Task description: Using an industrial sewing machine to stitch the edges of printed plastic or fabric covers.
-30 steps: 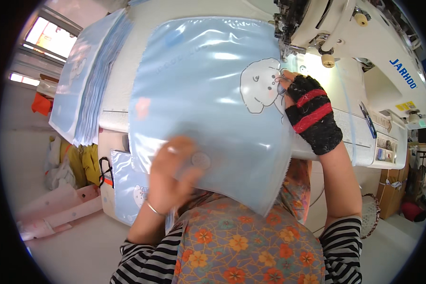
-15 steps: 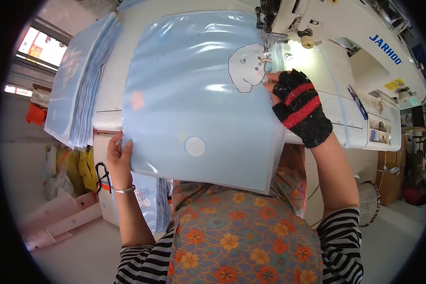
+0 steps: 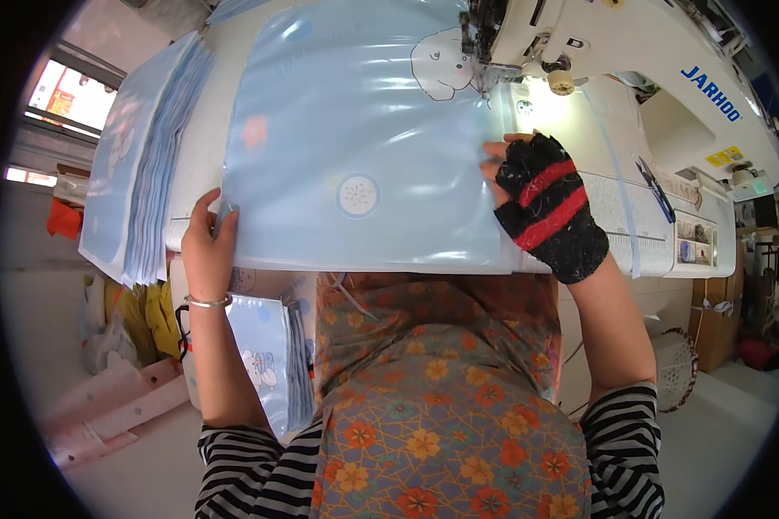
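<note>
A glossy light-blue printed plastic sheet (image 3: 307, 225) lies over the sewing table, its far right edge under the head of a white sewing machine (image 3: 606, 39). A cartoon dog's head, a round white fruit slice and a pink shape decorate it. My left hand (image 3: 208, 246), bare with a bracelet at the wrist, pinches the sheet's left edge near its front corner. On the right edge, just in front of the needle area, rest the bent fingers of my right hand (image 3: 550, 203), in a black and red fingerless glove. Its thumb is partly hidden.
A thick stack of blue sheets (image 3: 138, 156) hangs over the table's left end. Below the table is another blue stack (image 3: 268, 359). Thread snips (image 3: 655, 189) and a small parts tray (image 3: 694, 240) lie at the right. A basket (image 3: 675, 372) stands on the floor.
The sheet has moved away from me under the machine head, so its front edge now lies near the table edge. My left hand moved forward with it; my right hand stays near the same place.
</note>
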